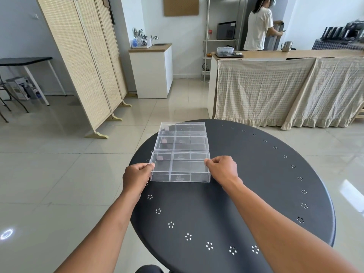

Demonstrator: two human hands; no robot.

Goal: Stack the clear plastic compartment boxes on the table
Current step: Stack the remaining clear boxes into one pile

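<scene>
Three clear plastic compartment boxes lie in a row on the round black table (pixel 246 194), running away from me. The nearest box (pixel 180 167) is gripped at both ends: my left hand (pixel 136 177) pinches its left end and my right hand (pixel 222 168) pinches its right end. The middle box (pixel 182 142) sits just behind it, and the far box (pixel 182 128) rests at the table's far edge. Whether the nearest box is lifted off the table is unclear.
The table's left edge runs right beside the boxes. Beyond it are a tiled floor, a woven folding screen (pixel 86 62), a white cabinet (pixel 151 71), and a cloth-draped counter (pixel 285 87). A person (pixel 260 26) stands far behind the counter.
</scene>
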